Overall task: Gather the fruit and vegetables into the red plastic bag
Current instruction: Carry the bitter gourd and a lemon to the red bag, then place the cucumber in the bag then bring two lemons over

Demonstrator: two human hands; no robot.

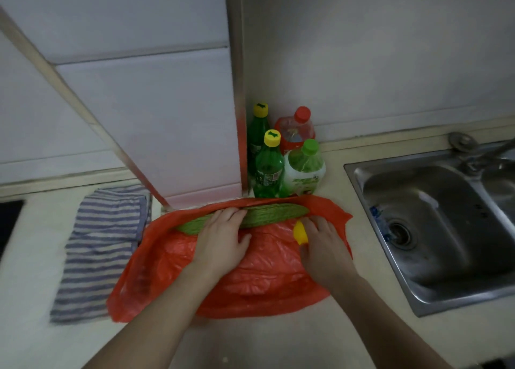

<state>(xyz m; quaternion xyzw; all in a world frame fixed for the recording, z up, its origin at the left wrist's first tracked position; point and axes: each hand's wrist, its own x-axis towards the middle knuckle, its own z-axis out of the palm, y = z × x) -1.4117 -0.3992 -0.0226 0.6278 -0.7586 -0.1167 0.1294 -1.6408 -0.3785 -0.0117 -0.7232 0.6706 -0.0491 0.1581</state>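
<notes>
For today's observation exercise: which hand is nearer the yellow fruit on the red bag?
Right. The right hand is against the yellow fruit; the left hand rests on the green gourd, to the fruit's left, apart.

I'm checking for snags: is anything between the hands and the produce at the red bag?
Nothing visible. The left hand rests on the green gourd; the right hand touches the yellow fruit.
</notes>
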